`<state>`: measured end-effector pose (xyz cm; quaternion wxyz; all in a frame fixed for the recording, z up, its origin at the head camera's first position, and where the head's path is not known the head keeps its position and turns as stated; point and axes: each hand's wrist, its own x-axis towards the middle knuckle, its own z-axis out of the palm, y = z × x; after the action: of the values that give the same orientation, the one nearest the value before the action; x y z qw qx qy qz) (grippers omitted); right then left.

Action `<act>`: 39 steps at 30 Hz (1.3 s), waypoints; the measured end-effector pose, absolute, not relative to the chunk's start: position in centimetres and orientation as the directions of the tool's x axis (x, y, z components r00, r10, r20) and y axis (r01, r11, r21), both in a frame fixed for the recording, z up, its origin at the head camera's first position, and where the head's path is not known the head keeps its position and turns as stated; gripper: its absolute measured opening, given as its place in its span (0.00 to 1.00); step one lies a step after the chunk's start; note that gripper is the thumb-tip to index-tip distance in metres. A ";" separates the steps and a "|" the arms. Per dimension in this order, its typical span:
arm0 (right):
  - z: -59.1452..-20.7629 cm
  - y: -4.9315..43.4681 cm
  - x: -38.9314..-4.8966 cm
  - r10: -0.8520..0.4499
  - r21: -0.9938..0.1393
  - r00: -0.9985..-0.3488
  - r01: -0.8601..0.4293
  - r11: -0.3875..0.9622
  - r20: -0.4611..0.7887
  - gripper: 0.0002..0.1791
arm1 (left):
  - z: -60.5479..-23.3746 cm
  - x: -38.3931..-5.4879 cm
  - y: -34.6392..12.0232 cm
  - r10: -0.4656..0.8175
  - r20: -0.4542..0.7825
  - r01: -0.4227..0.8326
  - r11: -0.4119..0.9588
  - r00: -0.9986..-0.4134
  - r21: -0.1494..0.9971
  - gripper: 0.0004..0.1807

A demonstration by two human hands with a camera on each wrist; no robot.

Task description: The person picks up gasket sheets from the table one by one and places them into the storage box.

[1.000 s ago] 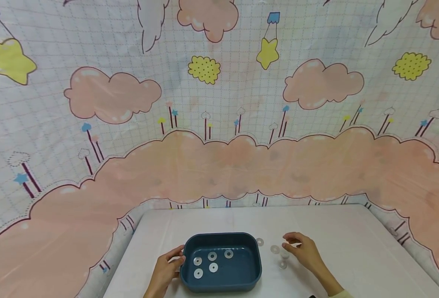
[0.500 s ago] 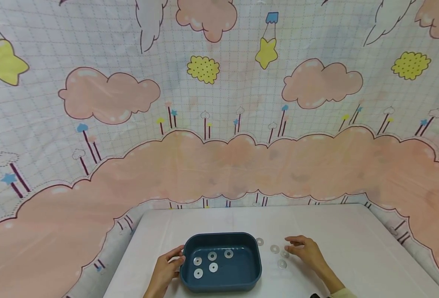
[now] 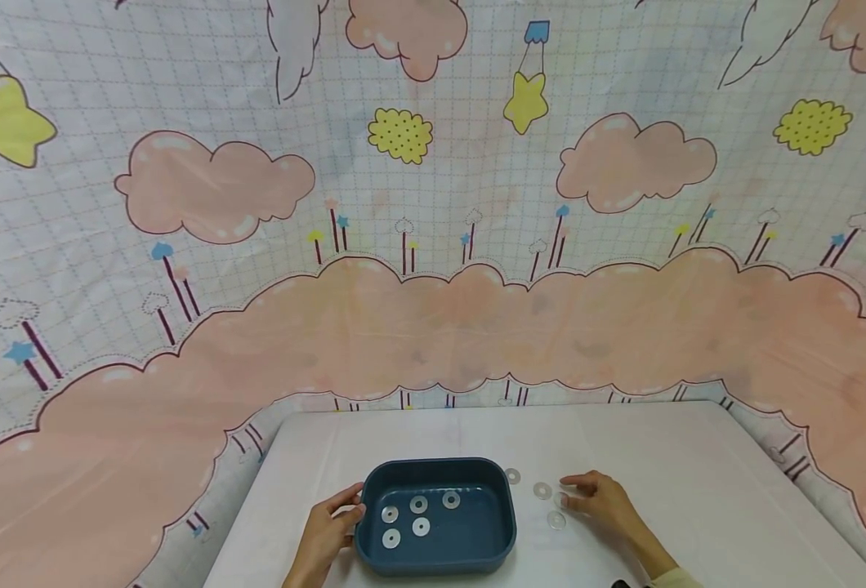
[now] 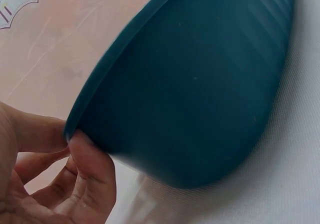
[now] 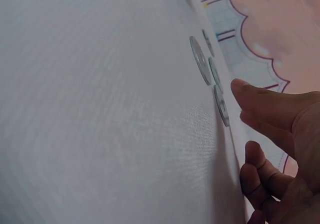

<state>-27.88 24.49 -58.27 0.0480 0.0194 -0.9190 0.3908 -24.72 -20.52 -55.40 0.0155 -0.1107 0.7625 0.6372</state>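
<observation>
My left hand [image 3: 326, 527] pinches the rim of a dark blue rectangular bin [image 3: 477, 539] at its left end, as the left wrist view also shows. Several flat metal washers [image 3: 421, 527] lie spread over the left and middle of its floor. To the bin's right, several more washers [image 3: 542, 491] lie on the white table. My right hand [image 3: 604, 502] is low over them, its fingers loosely bent and spread from the thumb. In the right wrist view, its fingertips are just beside the closest washer [image 5: 221, 105], with nothing held; that washer is partly covered in the head view.
A white cloth covers the table [image 3: 661, 449]. Behind it and along its sides hangs a curtain [image 3: 433, 327] printed with clouds and stars. A small dark object [image 3: 620, 584] shows at the bottom edge, by the right sleeve [image 3: 676, 579].
My right hand has sunk a little closer to the table, by the washers. The left hand and the bin have stayed in place.
</observation>
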 end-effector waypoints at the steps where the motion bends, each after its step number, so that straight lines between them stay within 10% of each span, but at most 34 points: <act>1: -58.3 24.5 -27.9 0.002 -0.715 -0.995 -0.070 0.696 0.099 0.20 | -55.4 -24.7 -20.5 -0.149 -0.167 -0.191 0.166 -0.975 0.967 0.25; 24: -58.5 24.4 -28.0 -0.053 -0.636 -0.987 -0.138 0.759 0.151 0.13 | -55.1 -24.7 -20.4 -0.159 -0.178 -0.204 0.169 -0.971 0.964 0.25; 39: -58.4 25.2 -28.1 -0.103 -0.777 -0.984 -0.178 0.604 0.145 0.09 | -55.3 -24.6 -20.5 -0.156 -0.156 -0.183 0.176 -0.975 0.967 0.26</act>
<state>-28.11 25.16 -58.36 0.0428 0.0785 -0.8945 0.4380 -24.62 -20.47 -55.28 0.0108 -0.1107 0.7668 0.6322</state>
